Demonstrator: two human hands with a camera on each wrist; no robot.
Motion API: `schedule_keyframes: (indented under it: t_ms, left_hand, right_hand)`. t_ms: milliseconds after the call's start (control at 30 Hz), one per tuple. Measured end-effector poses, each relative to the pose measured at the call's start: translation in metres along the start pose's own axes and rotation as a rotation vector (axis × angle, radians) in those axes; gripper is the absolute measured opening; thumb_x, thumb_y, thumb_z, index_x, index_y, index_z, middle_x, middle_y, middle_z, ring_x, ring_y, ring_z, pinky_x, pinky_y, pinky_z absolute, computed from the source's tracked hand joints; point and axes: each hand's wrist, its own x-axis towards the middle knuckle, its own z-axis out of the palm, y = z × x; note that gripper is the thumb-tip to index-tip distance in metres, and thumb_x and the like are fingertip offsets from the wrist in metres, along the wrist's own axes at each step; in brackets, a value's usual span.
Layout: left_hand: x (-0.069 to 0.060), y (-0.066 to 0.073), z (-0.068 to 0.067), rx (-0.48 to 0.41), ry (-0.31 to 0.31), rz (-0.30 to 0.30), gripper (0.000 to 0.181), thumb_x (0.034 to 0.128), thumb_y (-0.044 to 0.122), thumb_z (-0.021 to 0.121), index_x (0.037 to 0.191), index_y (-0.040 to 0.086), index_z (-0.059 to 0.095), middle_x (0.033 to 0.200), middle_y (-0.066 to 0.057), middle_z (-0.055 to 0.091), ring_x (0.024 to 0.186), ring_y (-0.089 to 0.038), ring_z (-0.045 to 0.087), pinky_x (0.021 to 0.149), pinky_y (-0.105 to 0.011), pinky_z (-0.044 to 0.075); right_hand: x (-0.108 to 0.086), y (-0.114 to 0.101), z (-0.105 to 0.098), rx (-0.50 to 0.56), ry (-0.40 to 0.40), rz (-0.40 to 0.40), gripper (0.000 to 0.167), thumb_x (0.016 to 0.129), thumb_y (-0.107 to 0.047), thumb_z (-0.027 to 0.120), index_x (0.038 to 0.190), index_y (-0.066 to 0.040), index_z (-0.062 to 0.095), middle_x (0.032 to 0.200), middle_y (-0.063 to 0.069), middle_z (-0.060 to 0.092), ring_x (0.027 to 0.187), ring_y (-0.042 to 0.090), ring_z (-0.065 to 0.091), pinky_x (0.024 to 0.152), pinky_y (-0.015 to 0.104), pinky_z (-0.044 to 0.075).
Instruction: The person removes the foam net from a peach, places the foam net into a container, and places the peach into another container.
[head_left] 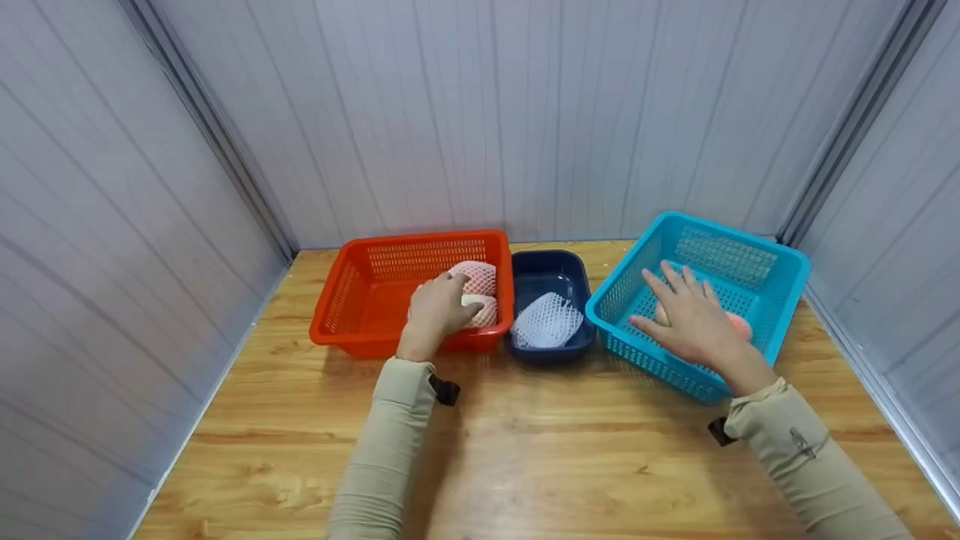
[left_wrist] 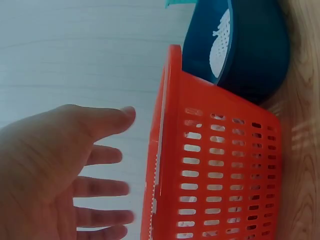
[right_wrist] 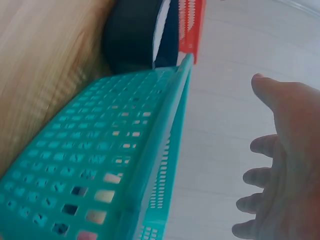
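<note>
My left hand (head_left: 439, 304) hovers over the right part of an orange-red basket (head_left: 352, 300), its fingers extended and holding nothing. Below and beside it in that basket lie round items in white foam netting, one at the back (head_left: 478, 276) and one in front (head_left: 484, 311); the pinkish contents are partly hidden. Over a turquoise basket (head_left: 787, 292) my right hand (head_left: 690, 319) is spread, with nothing in its grasp. Under it sit peach-like fruits, a pinkish one (head_left: 739, 327) showing at its right and a paler one mostly covered. In both wrist views the hands are above the basket rims.
Between the baskets stands a dark blue bin (head_left: 551, 271) holding an empty-looking white foam net sleeve (head_left: 549, 321). All three containers rest on a wooden table (head_left: 540, 457). Pale panel walls (head_left: 555, 120) close off the back and both sides.
</note>
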Motion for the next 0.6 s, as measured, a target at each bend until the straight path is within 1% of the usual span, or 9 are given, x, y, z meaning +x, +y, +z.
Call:
schedule_keyframes:
  t_ms: [100,200,300,400,467,533,600]
  left_hand:
    - [0.003,-0.002,0.003,-0.033,-0.011,-0.007,0.06,0.0833,0.046,0.073,0.131,0.012,0.059,0.119,-0.009,0.064,0.096,-0.029,0.062,0.091,-0.046,0.047]
    - [0.008,-0.002,0.007,-0.05,-0.034,-0.017,0.061,0.0812,0.047,0.074,0.13,0.014,0.059,0.118,-0.007,0.065,0.095,-0.028,0.062,0.093,-0.047,0.044]
    - [0.012,-0.003,0.013,-0.035,-0.061,-0.031,0.061,0.0798,0.048,0.075,0.128,0.013,0.061,0.114,-0.008,0.066,0.092,-0.028,0.061,0.092,-0.049,0.043]
    - [0.013,-0.005,0.018,-0.013,-0.077,-0.054,0.062,0.0774,0.048,0.077,0.125,0.011,0.062,0.108,-0.009,0.068,0.086,-0.028,0.06,0.09,-0.049,0.044]
    - [0.014,-0.005,0.022,-0.01,-0.08,-0.066,0.06,0.0754,0.049,0.079,0.118,0.009,0.064,0.1,-0.01,0.067,0.081,-0.027,0.058,0.085,-0.047,0.046]
    - [0.016,-0.004,0.024,-0.002,-0.075,-0.061,0.055,0.0743,0.048,0.079,0.11,0.008,0.065,0.092,-0.009,0.066,0.078,-0.027,0.057,0.081,-0.046,0.048]
    - [0.018,-0.002,0.027,-0.009,-0.085,-0.054,0.051,0.0733,0.048,0.08,0.1,0.007,0.065,0.084,-0.009,0.063,0.075,-0.028,0.056,0.075,-0.043,0.048]
  right_hand:
    - [-0.006,-0.007,0.004,0.02,0.021,-0.021,0.08,0.094,-0.055,0.054,0.154,-0.011,0.024,0.157,0.023,0.014,0.141,0.049,0.006,0.106,0.068,0.009]
    - [-0.012,-0.015,0.006,0.034,0.048,-0.048,0.077,0.093,-0.05,0.059,0.153,-0.011,0.029,0.157,0.022,0.019,0.141,0.048,0.01,0.106,0.067,0.013]
    - [-0.018,-0.023,0.007,0.05,0.069,-0.082,0.075,0.092,-0.046,0.063,0.151,-0.011,0.032,0.156,0.021,0.022,0.141,0.047,0.013,0.106,0.067,0.016]
    - [-0.024,-0.03,0.01,0.068,0.072,-0.12,0.073,0.092,-0.044,0.063,0.151,-0.011,0.034,0.155,0.02,0.024,0.141,0.046,0.016,0.107,0.065,0.019]
    - [-0.027,-0.034,0.013,0.081,0.063,-0.143,0.073,0.092,-0.042,0.064,0.15,-0.01,0.034,0.155,0.02,0.025,0.141,0.045,0.017,0.106,0.063,0.022]
    - [-0.031,-0.036,0.016,0.099,0.055,-0.156,0.072,0.092,-0.04,0.065,0.15,-0.01,0.034,0.155,0.02,0.026,0.141,0.045,0.019,0.106,0.062,0.024]
    - [-0.035,-0.038,0.019,0.115,0.049,-0.162,0.071,0.092,-0.038,0.066,0.15,-0.01,0.035,0.154,0.019,0.027,0.14,0.045,0.02,0.105,0.062,0.026]
